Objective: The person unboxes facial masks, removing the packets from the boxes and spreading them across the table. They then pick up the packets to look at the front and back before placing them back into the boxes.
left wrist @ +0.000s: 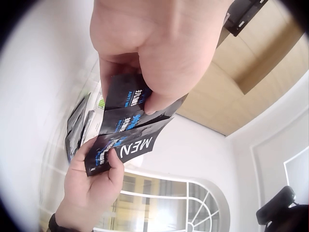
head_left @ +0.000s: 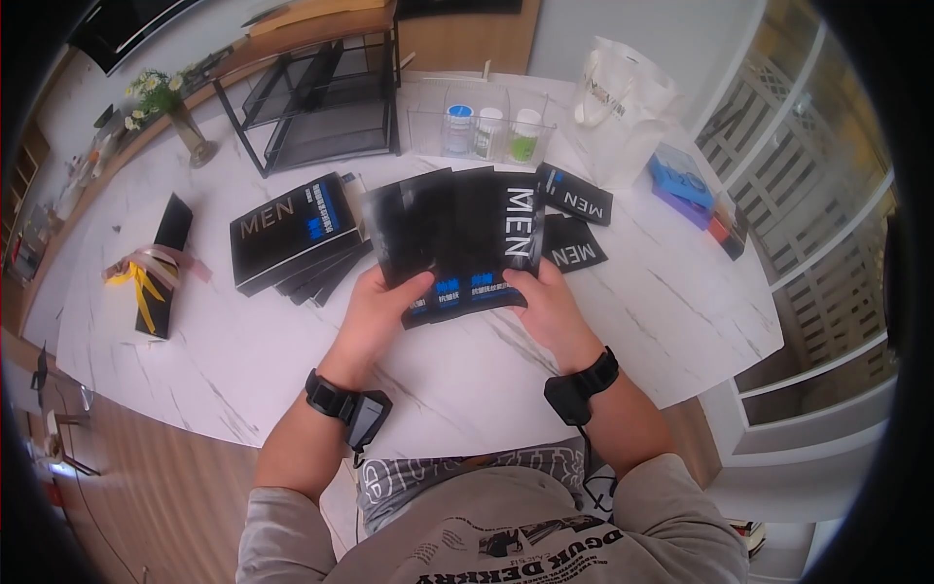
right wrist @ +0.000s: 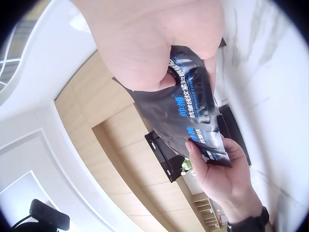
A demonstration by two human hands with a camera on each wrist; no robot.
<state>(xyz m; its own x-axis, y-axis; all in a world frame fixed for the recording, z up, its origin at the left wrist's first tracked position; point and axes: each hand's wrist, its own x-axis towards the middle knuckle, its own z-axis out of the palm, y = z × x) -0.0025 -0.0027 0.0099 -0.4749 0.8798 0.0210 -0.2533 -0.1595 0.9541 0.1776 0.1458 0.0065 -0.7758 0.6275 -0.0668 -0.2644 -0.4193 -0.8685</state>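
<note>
Both hands hold a fan of overlapping black sachets (head_left: 457, 234), printed with blue characters, above the table. The nearest one on the right side reads MEN in white. My left hand (head_left: 368, 313) pinches the lower left corner, thumb on the front and fingers behind. At the lower right, my right hand (head_left: 556, 313) grips the same fan with its thumb on the printed face. In the right wrist view the sachets (right wrist: 169, 106) stretch from one hand to the other. Both hands' fingers are mostly hidden behind the sachets.
Left of the sachets lies a stack of black MEN boxes (head_left: 282, 229); more black packs (head_left: 576, 195) lie at the right. Behind stand a mesh rack (head_left: 321, 136), a clear organizer (head_left: 428, 136) with bottles and a white bag (head_left: 623, 107). A ribboned black box (head_left: 173, 229) lies far left.
</note>
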